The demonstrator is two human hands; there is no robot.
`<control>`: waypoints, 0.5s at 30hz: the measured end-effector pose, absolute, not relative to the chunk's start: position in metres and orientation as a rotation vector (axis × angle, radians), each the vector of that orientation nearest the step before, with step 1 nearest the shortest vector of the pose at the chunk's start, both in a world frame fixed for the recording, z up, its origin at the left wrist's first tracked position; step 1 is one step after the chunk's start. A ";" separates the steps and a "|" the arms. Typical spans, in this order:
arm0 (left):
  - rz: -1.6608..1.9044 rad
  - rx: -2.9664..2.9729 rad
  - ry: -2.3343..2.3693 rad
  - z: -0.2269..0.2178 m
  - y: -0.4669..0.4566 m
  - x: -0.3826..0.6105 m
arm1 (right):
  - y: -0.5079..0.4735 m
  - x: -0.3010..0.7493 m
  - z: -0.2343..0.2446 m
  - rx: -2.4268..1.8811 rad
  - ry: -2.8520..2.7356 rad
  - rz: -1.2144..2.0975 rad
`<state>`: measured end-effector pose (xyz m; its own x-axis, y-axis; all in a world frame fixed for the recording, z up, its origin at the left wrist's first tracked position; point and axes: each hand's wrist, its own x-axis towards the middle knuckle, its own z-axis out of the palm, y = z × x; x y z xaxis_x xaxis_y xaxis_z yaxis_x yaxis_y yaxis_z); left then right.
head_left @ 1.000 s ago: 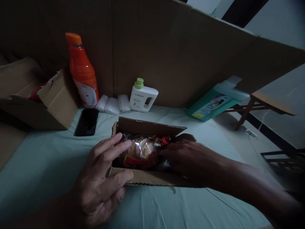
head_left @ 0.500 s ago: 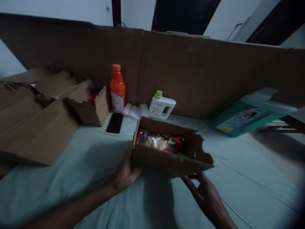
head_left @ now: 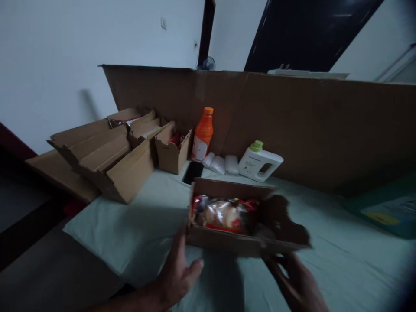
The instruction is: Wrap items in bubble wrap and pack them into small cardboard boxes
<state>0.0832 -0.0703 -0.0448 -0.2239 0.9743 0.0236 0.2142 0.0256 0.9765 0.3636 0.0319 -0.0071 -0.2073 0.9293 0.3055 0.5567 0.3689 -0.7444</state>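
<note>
A small open cardboard box (head_left: 227, 242) is lifted off the pale green sheet (head_left: 130, 225), held between both hands. Inside it lie red and clear snack packets (head_left: 224, 214). My left hand (head_left: 177, 273) grips the box's left end, thumb under the front wall. My right hand (head_left: 294, 281) holds the right end from below, under a torn flap (head_left: 282, 216).
A tall cardboard sheet (head_left: 292, 112) stands along the back. Before it stand an orange bottle (head_left: 203, 134), a white jug with a green cap (head_left: 260, 161), bubble-wrap rolls (head_left: 221, 164) and a black phone (head_left: 193, 172). Open cardboard boxes (head_left: 110, 151) pile at the left. A teal package (head_left: 386, 208) lies right.
Both hands came out of the box and took its ends; the box rose off the sheet. The camera tipped up and swung left, showing more boxes and the wall.
</note>
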 end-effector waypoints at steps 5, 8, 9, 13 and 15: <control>1.404 0.826 1.867 -0.069 -0.120 0.026 | 0.094 0.204 0.000 -0.878 -1.985 1.155; 1.560 0.707 1.925 -0.069 -0.122 0.015 | 0.117 0.130 -0.027 -0.724 -1.874 1.226; 1.598 0.703 1.931 -0.068 -0.120 0.015 | 0.118 0.113 -0.040 -0.723 -1.834 1.230; 1.656 0.731 1.950 -0.074 -0.104 0.017 | 0.105 0.081 -0.087 -0.791 -1.799 1.212; 1.686 0.745 1.924 -0.079 -0.095 0.019 | 0.097 0.075 -0.097 -0.776 -1.826 1.203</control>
